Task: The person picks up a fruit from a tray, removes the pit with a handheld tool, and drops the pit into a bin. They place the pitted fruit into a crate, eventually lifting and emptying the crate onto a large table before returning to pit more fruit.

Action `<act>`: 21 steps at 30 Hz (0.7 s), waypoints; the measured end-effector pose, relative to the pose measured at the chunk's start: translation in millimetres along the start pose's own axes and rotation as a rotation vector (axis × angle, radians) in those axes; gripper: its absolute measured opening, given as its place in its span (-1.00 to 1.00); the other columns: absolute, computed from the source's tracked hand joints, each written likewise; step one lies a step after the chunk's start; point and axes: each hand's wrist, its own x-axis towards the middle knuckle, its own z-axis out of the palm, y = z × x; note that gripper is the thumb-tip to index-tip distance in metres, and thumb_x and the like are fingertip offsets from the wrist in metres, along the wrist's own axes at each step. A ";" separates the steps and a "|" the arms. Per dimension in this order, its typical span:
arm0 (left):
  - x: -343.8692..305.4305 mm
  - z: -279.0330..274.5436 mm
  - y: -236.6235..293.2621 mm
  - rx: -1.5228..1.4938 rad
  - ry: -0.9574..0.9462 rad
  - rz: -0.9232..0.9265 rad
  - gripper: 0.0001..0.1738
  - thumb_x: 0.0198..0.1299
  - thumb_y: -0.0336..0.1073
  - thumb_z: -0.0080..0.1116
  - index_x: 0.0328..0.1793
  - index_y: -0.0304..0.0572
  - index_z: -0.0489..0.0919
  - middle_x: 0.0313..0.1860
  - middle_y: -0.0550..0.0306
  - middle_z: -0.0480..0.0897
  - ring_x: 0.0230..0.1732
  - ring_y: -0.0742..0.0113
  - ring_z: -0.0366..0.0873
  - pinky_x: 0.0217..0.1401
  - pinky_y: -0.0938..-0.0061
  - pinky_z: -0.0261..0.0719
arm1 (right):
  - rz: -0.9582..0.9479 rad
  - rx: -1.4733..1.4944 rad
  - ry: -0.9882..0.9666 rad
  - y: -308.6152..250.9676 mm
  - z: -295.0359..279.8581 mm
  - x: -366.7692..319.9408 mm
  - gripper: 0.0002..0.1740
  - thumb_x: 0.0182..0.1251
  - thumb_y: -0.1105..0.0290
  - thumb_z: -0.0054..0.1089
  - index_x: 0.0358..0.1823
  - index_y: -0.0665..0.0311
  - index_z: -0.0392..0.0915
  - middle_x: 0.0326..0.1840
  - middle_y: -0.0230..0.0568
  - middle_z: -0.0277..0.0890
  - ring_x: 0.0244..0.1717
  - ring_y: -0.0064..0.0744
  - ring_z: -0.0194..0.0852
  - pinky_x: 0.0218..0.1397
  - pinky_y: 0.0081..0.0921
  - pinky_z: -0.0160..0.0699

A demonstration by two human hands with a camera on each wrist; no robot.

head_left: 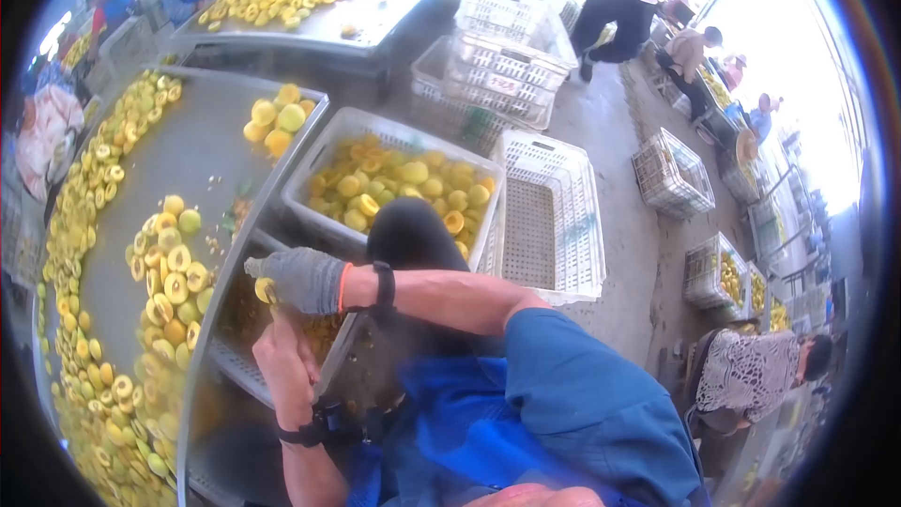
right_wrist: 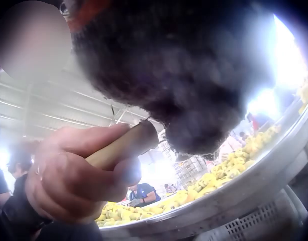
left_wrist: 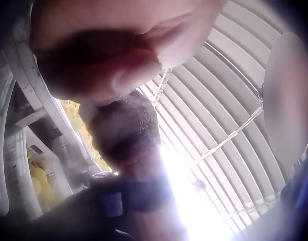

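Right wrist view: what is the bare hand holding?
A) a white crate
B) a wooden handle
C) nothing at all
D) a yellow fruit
B: the bare left hand has its fingers and thumb curled round a wooden handle, a firm grip. The yellow fruit sits in the gloved right hand instead.

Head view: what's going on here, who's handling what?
A person stands at the edge of a metal table. Their gloved right hand holds a yellow fruit. Just below it, the bare left hand grips a wooden-handled tool, which shows best from the right wrist. The tool's tip is hidden. Cut fruit halves are spread across the table, and a white crate beside it holds more fruit.
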 end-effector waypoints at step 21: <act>-87.3 49.3 -0.1 -0.049 -0.248 -0.178 -0.48 0.58 -0.06 0.02 -0.51 -0.02 0.27 -0.74 0.31 0.22 -0.81 0.52 0.14 -0.81 0.51 0.06 | -0.016 -0.124 -0.018 -37.4 -58.0 -120.2 -0.32 0.23 0.43 0.34 0.42 0.23 0.40 0.08 0.09 0.66 0.04 0.22 0.68 0.08 -0.09 0.63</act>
